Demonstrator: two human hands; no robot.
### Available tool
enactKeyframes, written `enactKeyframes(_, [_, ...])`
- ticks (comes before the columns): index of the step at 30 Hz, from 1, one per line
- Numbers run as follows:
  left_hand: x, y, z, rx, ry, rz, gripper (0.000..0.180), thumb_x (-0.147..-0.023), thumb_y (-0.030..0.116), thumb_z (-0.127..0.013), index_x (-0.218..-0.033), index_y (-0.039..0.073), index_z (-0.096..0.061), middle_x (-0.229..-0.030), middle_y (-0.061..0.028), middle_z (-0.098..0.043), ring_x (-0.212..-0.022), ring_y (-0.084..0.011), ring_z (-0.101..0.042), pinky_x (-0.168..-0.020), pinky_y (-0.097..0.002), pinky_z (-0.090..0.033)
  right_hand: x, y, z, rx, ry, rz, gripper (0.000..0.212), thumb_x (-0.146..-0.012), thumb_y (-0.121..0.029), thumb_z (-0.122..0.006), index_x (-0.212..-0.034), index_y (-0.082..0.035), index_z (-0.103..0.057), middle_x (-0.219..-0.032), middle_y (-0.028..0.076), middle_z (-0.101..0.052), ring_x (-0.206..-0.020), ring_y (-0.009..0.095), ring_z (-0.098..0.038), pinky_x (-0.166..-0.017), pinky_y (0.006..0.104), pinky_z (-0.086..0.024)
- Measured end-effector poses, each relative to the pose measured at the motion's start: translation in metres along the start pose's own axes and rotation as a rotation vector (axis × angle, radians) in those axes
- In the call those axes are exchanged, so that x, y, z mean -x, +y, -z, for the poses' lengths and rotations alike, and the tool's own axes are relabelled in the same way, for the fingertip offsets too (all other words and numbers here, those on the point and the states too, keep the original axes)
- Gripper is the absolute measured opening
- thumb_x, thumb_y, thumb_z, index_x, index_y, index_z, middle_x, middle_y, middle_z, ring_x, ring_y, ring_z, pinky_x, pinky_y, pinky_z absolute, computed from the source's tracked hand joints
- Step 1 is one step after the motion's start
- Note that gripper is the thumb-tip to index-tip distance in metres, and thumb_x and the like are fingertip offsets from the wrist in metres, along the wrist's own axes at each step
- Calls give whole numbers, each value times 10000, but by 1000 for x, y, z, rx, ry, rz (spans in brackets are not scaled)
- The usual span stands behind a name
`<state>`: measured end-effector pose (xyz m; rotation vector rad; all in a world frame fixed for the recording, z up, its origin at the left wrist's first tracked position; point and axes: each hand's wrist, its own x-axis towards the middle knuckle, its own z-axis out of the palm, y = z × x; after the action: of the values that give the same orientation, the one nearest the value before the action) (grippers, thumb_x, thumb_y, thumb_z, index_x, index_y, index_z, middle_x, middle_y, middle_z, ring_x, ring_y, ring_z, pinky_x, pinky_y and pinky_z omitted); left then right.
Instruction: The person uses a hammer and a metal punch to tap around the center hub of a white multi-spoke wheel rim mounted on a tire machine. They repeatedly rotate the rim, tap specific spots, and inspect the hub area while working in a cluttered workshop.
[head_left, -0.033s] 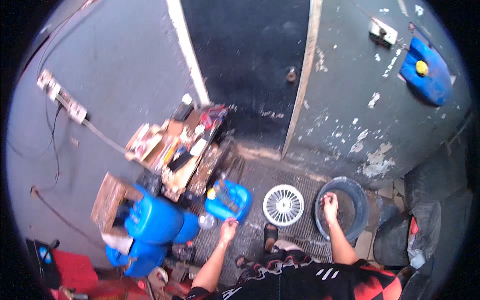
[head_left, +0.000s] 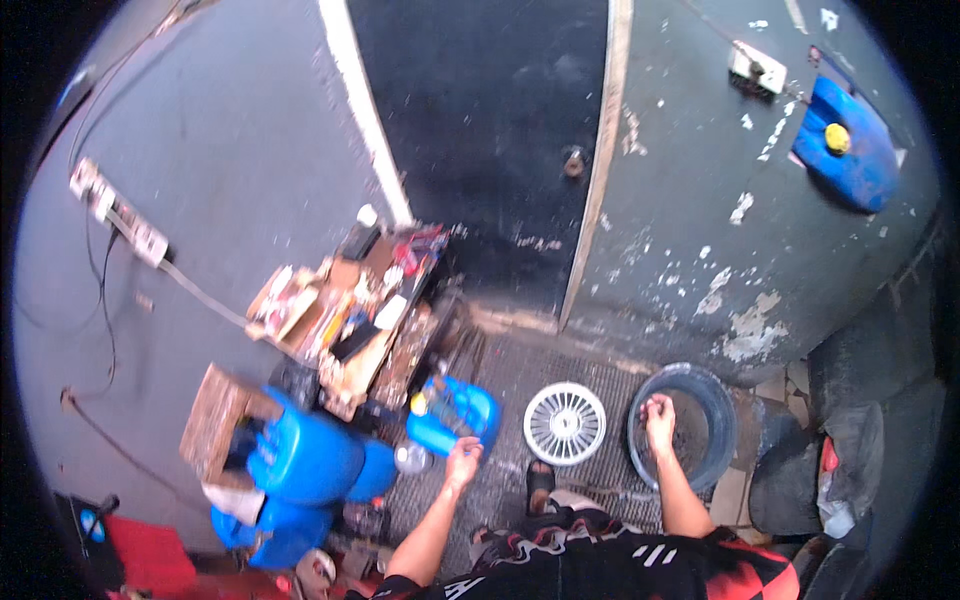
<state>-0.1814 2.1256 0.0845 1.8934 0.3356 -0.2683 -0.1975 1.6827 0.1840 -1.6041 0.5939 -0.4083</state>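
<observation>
A: In the head view, what lies nearest each hand?

B: The left hand (head_left: pixel 463 460) is at the lower right edge of a blue cut-open container (head_left: pixel 487 402); whether it touches the edge or hangs above it, I can't tell. The right hand (head_left: pixel 657 415) shows against the left part of a round grey-blue tub (head_left: pixel 724 412), inside the rim's outline.

A: And the white slatted disc (head_left: pixel 565 424)?

B: On the ridged floor (head_left: pixel 625 383), between the two hands. From the left hand it lies to the right and a little farther out; from the right hand, to the left and roughly level.

A: Which hand is nearer?

B: The right looks slightly nearer, though both are apart from the disc, and the hands' height above the floor could mislead.

A: Its long axis?

B: None to speak of: it is round, with spokes running out from a hub, and seems to lie flat, face up.

A: How are the fingers set?

B: Loosely curled on both. They're too small for me to tell whether either pinches anything.

A: Anything close by?

B: A sandalled foot (head_left: pixel 540 482) just below the disc, and a clear round vessel (head_left: pixel 413 459) left of the left hand.
</observation>
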Motion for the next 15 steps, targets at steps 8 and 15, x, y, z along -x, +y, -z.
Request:
enactKeyframes(8, [-177, 309, -92, -230, -160, -855, 348, -865, 221, -668, -1136, 15, -596, -1008, -133, -664, -941, -202, -645, -832, -352, -518, -22, 39, 5, 45, 118, 117, 179, -962, -135, -550, -1113, -39, -532, -785, 33, -632, -622, 87, -535, -534, 236, -446])
enactKeyframes(15, [-289, 508, -112, -551, -105, -976, 441, -858, 251, -695, -1207, 43, -521, -1091, -170, -638, -1031, -337, -628, -876, -443, -502, 2, 34, 11, -46, 319, -6, 169, -947, -82, -550, -1102, -15, -541, -797, 32, -612, -671, 94, -545, -606, 247, -460])
